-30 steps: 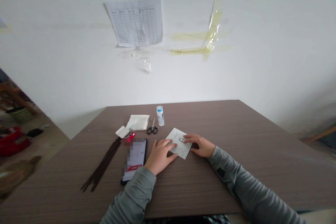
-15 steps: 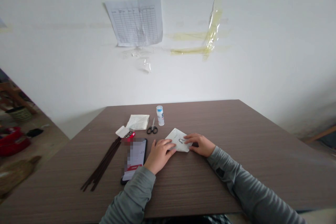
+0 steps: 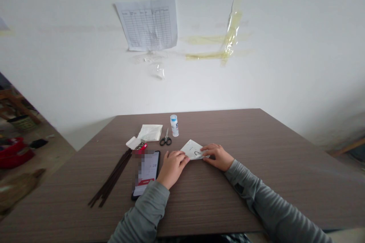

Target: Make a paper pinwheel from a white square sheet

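A small piece of folded white paper [image 3: 192, 149] with dark printed marks lies on the table between my two hands. Its near edge runs nearly straight from hand to hand. My left hand [image 3: 172, 167] grips the paper's left corner, fingers bent and thumb at the near edge. At the right corner my right hand [image 3: 218, 157] pinches the paper between thumb and fingers. Just left of my left hand lies a phone [image 3: 149, 167] with a lit screen. Black-handled scissors [image 3: 165, 139] and a white bottle with a blue cap [image 3: 174, 126] are beyond the paper.
A small open red-and-white box [image 3: 139, 147] holds small metallic pieces. Several dark thin strips [image 3: 111, 178] lie left of the phone. Folded whitish paper or cloth [image 3: 149, 132] sits behind the box. The brown table [image 3: 270, 167] meets a white wall bearing a taped printed sheet [image 3: 148, 24].
The near corner of the paper has gone from sight, folded in, so the near edge is now straighter. My hands have barely shifted, and the thumbs have moved slightly away from me.
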The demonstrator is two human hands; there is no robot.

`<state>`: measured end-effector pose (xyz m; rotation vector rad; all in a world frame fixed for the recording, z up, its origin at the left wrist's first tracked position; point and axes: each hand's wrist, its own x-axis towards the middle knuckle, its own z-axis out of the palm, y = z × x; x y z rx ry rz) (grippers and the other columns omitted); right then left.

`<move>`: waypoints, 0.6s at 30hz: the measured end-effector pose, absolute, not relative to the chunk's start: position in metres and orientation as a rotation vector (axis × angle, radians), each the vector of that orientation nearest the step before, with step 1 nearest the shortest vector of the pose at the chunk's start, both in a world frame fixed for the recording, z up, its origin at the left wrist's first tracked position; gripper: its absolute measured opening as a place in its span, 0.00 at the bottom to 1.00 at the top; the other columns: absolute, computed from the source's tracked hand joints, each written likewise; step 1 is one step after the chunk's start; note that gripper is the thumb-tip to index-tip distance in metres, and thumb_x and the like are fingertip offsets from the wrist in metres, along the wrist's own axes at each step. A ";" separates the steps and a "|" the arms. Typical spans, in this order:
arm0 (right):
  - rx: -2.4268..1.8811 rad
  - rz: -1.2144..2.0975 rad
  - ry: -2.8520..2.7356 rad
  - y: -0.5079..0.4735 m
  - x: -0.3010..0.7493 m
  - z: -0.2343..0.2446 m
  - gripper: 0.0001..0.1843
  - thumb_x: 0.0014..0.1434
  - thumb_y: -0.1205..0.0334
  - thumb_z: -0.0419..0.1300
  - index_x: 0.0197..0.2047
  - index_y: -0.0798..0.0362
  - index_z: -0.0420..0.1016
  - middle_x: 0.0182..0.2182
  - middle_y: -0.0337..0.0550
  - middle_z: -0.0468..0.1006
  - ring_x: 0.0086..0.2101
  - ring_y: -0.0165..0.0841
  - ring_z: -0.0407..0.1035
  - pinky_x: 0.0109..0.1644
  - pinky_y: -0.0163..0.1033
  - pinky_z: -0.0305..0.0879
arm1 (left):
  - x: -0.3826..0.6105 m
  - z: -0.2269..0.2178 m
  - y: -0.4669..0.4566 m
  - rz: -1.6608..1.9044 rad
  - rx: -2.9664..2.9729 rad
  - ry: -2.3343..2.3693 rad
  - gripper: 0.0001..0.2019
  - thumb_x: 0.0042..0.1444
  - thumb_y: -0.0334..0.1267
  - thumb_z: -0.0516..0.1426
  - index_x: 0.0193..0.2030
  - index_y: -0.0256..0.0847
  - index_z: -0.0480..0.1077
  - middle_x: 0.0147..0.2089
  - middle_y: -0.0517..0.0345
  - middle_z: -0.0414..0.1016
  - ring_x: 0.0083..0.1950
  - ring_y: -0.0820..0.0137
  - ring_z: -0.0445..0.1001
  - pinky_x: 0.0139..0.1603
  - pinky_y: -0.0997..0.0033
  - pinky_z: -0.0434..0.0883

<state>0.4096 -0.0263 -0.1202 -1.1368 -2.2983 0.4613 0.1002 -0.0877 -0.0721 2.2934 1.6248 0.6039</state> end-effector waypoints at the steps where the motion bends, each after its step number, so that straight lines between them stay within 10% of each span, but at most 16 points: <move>1: -1.157 0.445 -2.295 -0.027 0.409 -0.119 0.03 0.77 0.56 0.81 0.48 0.39 1.01 0.64 0.49 0.99 0.67 0.57 0.91 0.76 0.63 0.84 | 0.099 -0.072 -0.087 0.608 2.298 1.633 0.12 0.87 0.39 0.67 0.56 0.52 0.96 0.69 0.47 0.98 0.76 0.45 0.92 0.94 0.20 0.72; 9: -1.284 0.364 -2.246 -0.032 0.402 -0.113 0.09 0.84 0.60 0.72 0.51 0.43 0.97 0.49 0.45 0.99 0.55 0.49 0.92 0.69 0.55 0.83 | 0.097 -0.072 -0.085 0.618 2.370 1.718 0.11 0.83 0.33 0.67 0.49 0.49 0.92 0.57 0.53 0.99 0.66 0.50 0.96 0.89 0.33 0.78; 18: -1.317 0.298 -2.113 -0.035 0.394 -0.124 0.12 0.82 0.61 0.69 0.65 0.45 0.86 0.49 0.46 0.96 0.47 0.45 0.90 0.68 0.54 0.79 | 0.094 -0.077 -0.082 0.792 2.354 1.639 0.22 0.76 0.23 0.64 0.66 0.51 0.87 0.63 0.51 0.96 0.66 0.51 0.95 0.76 0.46 0.88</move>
